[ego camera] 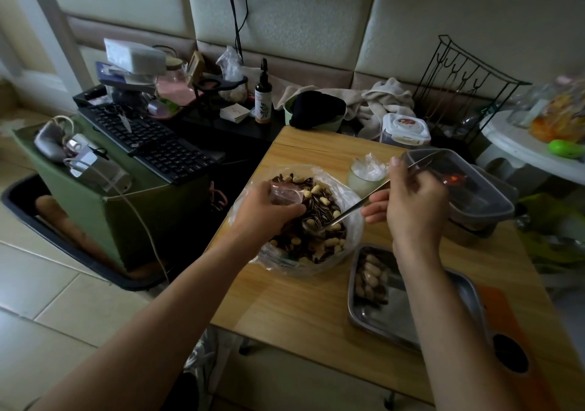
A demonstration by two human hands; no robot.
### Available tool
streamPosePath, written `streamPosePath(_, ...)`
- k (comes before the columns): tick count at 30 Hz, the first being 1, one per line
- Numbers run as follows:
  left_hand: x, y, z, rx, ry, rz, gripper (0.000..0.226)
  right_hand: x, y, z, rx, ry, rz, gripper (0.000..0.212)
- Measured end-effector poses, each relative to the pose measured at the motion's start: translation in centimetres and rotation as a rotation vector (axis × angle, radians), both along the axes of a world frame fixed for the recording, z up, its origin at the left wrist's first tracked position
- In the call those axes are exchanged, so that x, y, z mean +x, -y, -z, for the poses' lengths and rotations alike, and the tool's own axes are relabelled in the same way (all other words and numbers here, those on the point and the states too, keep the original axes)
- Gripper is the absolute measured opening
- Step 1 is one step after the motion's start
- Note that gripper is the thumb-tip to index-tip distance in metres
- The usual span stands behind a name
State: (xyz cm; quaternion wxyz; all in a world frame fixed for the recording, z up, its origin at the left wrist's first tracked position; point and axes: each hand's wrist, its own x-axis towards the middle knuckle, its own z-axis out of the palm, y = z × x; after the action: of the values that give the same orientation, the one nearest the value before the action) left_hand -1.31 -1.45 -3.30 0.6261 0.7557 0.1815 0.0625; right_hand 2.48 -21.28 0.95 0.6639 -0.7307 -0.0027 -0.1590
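The left hand (pixel 269 211) grips the clear plastic seed-and-peanut bag (pixel 297 268); the right hand (pixel 411 204) grips a long metal spoon (pixel 351 209). The rectangular steel tray (pixel 389 315) holds few peanuts (pixel 370 279); most remain unsorted.

It was a lived-in room of a home. A small wooden table (pixel 300 299) held a bag of seeds and peanuts (pixel 319 195). Around it were a keyboard (pixel 152 139), a crumpled towel (pixel 389 93), a lidded food container (pixel 405 128), padded wall panels (pixel 285 14) and a tiled floor (pixel 63 309).

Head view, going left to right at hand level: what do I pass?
Green box → keyboard → left hand gripping the bag → right hand holding the spoon → white side table.
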Motion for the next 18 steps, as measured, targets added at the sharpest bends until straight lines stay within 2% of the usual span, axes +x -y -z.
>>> streamPosePath(4, -0.1, 0.1, -0.1, 0.071, 0.024, 0.006, 0.042, -0.3, -0.4, 0.0, -0.011, 0.039, 0.010, 0.032)
streamPosePath(11, -0.2, 0.3, 0.0, 0.201, -0.005, 0.000, 0.042, -0.5, -0.6, 0.0, -0.042, 0.089, 0.067, 0.027)
streamPosePath(18, -0.2, 0.5, -0.1, 0.255, -0.042, 0.005, 0.048, -1.1, -1.1, 0.4, -0.302, 0.312, 0.006, 0.023)
